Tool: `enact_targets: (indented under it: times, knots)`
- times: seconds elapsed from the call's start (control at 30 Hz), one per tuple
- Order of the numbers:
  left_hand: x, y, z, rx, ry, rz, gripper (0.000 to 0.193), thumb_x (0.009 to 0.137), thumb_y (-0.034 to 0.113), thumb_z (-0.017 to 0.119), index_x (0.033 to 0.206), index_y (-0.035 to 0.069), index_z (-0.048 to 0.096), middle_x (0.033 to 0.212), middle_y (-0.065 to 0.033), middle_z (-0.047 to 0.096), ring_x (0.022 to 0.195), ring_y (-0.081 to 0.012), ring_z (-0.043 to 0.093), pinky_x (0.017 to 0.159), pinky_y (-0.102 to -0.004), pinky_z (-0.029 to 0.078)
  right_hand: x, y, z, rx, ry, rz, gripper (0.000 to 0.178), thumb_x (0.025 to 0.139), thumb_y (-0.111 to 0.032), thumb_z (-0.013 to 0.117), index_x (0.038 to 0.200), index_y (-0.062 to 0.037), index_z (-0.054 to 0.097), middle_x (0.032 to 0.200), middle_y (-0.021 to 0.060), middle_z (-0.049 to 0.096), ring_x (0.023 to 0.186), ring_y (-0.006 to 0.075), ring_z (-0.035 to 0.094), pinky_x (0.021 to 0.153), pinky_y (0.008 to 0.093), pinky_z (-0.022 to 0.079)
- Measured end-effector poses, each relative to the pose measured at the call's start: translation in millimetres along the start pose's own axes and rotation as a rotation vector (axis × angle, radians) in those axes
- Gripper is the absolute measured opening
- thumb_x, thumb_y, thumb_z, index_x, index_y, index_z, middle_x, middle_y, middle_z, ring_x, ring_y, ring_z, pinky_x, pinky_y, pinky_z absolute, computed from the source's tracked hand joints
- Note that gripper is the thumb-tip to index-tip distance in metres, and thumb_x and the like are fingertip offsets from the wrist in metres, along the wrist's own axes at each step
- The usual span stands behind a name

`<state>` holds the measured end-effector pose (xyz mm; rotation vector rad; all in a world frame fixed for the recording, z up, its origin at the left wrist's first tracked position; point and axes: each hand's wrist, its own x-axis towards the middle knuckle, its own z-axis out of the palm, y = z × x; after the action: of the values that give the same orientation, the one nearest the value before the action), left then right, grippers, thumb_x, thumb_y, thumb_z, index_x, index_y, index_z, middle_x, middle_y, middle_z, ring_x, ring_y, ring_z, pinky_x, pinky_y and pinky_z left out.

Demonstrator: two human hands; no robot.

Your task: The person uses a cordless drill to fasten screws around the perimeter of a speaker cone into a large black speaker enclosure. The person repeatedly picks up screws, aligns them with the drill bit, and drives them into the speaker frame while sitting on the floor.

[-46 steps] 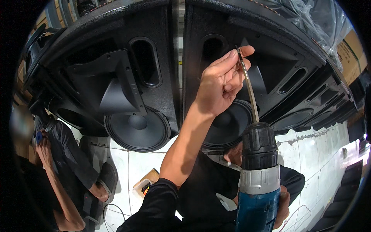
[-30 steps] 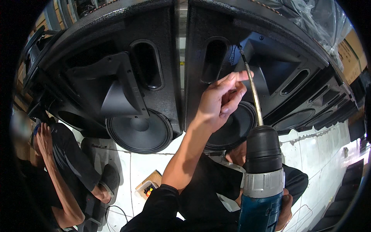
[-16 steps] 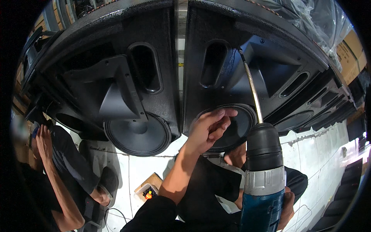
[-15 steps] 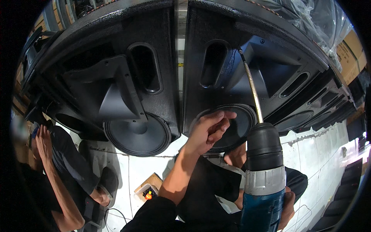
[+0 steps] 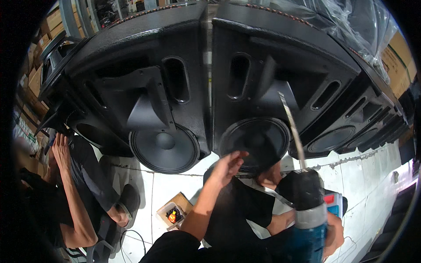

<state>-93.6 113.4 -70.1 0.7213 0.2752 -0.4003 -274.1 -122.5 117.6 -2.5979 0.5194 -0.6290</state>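
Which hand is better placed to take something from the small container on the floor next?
Probably the left hand: it looks empty, and its forearm is beside the container. The right hand holds the drill.

- Off to the left, a co-worker (image 5: 77, 193) in dark clothes has bent knees and a grey slipper (image 5: 130, 199) on one foot.
- Near that foot, a thin black cable (image 5: 139, 236) curls over the white tiled floor (image 5: 359, 188).
- Over at the far left I see brown cardboard boxes (image 5: 37, 83), with grey metal posts (image 5: 69, 19) above.
- At the upper right, crumpled clear plastic sheeting (image 5: 362, 33) sits beside a brown carton (image 5: 397, 61).
- Lower right, dark blocks (image 5: 397, 208) stand in a row.
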Motion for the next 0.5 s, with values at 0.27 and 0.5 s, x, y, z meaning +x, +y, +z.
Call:
enact_targets:
  times: [0.27,0.5]
  knots:
    - [-8.9,6.9,-41.7,0.434,0.417,0.514,0.026,0.095,0.025,0.054,0.100,0.003,0.069,0.063,0.0044,0.050,0.049,-0.0027,0.037,0.044,-0.0194,0.024,21.3,230.2,-19.6,-0.063,0.294,-0.059,0.061,0.085,-0.014,0.066,0.140,0.0024,0.043,0.129,0.0253,0.055,0.117,0.0323,0.056,0.099,0.0376,0.042]
    - [-1.6,34.6,5.5,1.190,0.859,0.639,0.060,0.081,0.026,0.071,0.128,-0.007,0.054,0.078,-0.0128,0.065,0.072,-0.0175,0.060,0.070,-0.0301,0.047,-82.9,426.5,15.5,-0.128,-0.144,0.494,0.066,0.078,-0.011,0.059,0.142,-0.0069,0.043,0.131,0.0254,0.052,0.119,0.0427,0.051,0.101,0.0417,0.040]
